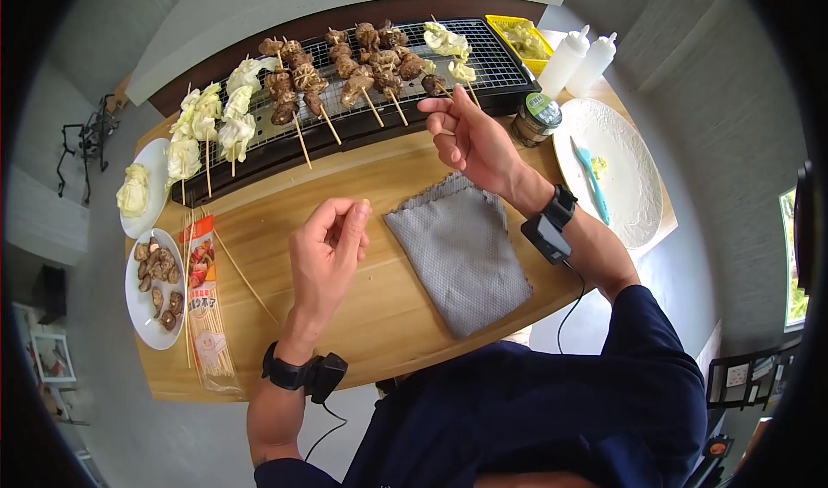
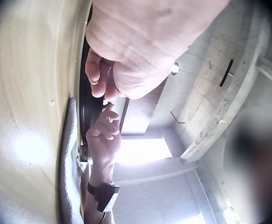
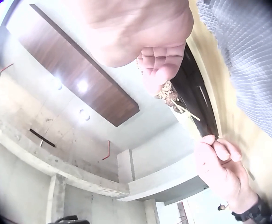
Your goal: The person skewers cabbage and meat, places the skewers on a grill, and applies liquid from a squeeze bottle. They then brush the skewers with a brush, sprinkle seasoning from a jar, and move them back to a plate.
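Observation:
In the head view, my left hand (image 1: 323,259) hovers over the wooden table with its fingers loosely curled and nothing visible in them. The right hand (image 1: 483,147) is raised above a folded grey cloth (image 1: 461,255), its fingers partly bent, near the grill's front edge. Just beyond its fingertips lies a short skewer of dark mushroom (image 1: 433,84); no grip on it shows. Meat skewers (image 1: 306,78) and cabbage skewers (image 1: 237,125) lie across the grill (image 1: 496,56), sticks pointing forward. The left wrist view also shows the right hand (image 2: 104,140); the right wrist view shows the left hand (image 3: 222,168).
At the left are a cabbage plate (image 1: 158,156), a mushroom plate (image 1: 138,302) and a bag of sticks (image 1: 207,315). To the right stand white bottles (image 1: 565,61), a jar (image 1: 536,119), a yellow tray (image 1: 496,24) and a large plate (image 1: 634,190) with a blue brush (image 1: 593,182).

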A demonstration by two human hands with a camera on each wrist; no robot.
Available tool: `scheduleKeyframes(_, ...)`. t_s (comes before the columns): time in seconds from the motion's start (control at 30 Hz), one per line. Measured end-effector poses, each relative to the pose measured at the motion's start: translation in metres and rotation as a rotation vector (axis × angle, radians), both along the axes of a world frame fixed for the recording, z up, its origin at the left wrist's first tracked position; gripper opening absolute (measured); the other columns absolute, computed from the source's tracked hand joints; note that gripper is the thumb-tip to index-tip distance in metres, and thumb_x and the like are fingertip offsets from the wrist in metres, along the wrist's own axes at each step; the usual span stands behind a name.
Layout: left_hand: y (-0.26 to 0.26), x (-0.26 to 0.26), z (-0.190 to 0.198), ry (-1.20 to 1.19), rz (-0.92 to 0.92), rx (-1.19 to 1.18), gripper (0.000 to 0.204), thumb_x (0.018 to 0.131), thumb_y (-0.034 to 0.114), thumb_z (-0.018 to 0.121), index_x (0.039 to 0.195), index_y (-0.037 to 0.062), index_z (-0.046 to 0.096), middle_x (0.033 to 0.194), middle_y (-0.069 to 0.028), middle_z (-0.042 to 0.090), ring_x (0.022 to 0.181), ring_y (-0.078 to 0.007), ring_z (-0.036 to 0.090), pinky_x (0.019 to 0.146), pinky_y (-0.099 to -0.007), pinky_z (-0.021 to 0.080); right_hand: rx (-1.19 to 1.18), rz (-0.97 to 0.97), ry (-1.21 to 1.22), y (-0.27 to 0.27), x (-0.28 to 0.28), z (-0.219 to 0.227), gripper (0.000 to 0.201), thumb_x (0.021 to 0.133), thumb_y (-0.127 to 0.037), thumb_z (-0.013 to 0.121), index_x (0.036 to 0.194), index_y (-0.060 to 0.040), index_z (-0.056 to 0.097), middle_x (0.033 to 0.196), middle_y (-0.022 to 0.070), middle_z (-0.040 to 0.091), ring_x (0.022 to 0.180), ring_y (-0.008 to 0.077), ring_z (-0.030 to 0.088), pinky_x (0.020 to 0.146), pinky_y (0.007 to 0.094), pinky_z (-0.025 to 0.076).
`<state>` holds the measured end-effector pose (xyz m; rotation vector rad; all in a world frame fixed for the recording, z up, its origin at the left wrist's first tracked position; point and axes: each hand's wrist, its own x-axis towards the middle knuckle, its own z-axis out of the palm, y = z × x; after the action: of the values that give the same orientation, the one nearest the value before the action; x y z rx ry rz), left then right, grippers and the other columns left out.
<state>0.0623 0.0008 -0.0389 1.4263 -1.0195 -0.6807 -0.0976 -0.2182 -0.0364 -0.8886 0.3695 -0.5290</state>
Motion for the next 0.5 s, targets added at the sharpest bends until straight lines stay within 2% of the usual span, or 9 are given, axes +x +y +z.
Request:
scheduleKeyframes(0.07, 0.000, 0.000, 0.001, 0.000, 0.005, -0.006, 0.022, 0.102, 0.021, 0.064, 0.096, 0.0009, 0.069, 0.065, 0.0020, 0.059, 0.057, -0.0034, 0.053, 0.051, -0.0199, 0.042, 0.060, -0.005, -0.067, -0.002, 0.004, -0.005, 0.055, 0.111, -0.048, 0.027, 0.117, -0.0031, 0.057, 0.082, 0.0005, 0.062, 0.053, 0.0077, 0.052, 0.045, 0.0206, 0.040)
scheduleKeyframes(0.13, 0.001, 0.000, 0.002, 0.009, 0.001, -0.001, 0.021, 0.103, 0.020, 0.064, 0.096, 0.0009, 0.069, 0.065, 0.0019, 0.059, 0.057, -0.0035, 0.053, 0.051, -0.0198, 0.042, 0.115, -0.030, -0.092, -0.002, 0.007, -0.007, 0.045, 0.112, -0.042, 0.032, 0.113, -0.0045, 0.057, 0.082, -0.0019, 0.059, 0.051, 0.0062, 0.044, 0.043, 0.0196, 0.033)
scheduleKeyframes(0.33, 0.001, 0.001, 0.001, 0.007, 0.001, 0.003, 0.021, 0.102, 0.020, 0.064, 0.097, 0.0005, 0.069, 0.067, 0.0013, 0.059, 0.057, -0.0037, 0.053, 0.051, -0.0195, 0.042, 0.066, -0.038, -0.129, -0.002, 0.010, -0.005, 0.033, 0.112, -0.029, 0.033, 0.109, -0.0067, 0.056, 0.080, -0.0031, 0.059, 0.050, 0.0063, 0.041, 0.044, 0.0201, 0.033)
scheduleKeyframes(0.5, 0.001, 0.000, 0.004, 0.019, 0.004, 0.021, 0.021, 0.102, 0.019, 0.064, 0.097, 0.0000, 0.069, 0.067, 0.0017, 0.059, 0.058, -0.0032, 0.052, 0.052, -0.0193, 0.042, 0.025, -0.110, -0.031, 0.000, 0.011, 0.002, 0.033, 0.112, -0.030, 0.033, 0.108, -0.0073, 0.056, 0.081, -0.0027, 0.059, 0.052, 0.0075, 0.044, 0.045, 0.0211, 0.033)
